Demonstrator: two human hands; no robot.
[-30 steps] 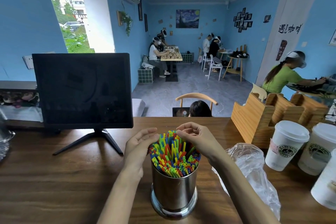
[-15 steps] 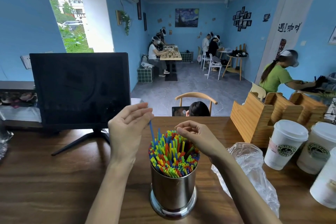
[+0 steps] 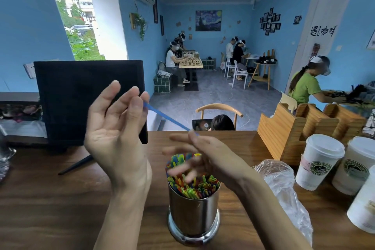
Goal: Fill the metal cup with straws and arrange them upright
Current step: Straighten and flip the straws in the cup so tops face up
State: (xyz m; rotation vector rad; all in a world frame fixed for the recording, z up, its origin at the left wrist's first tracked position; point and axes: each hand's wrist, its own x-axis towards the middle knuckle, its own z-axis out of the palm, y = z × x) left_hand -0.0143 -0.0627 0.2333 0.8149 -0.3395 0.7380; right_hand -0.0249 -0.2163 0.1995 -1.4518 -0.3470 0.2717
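One blue straw (image 3: 166,116) slants between my hands: my left hand (image 3: 116,128), raised beside the cup, pinches its upper end at the fingertips, while my right hand (image 3: 205,158), blurred over the packed straws (image 3: 194,185), meets its lower end, grip unclear. Below them the metal cup (image 3: 193,217) stands upright on the wooden table (image 3: 50,199), with a crumpled plastic bag (image 3: 284,184) just beside it on my right.
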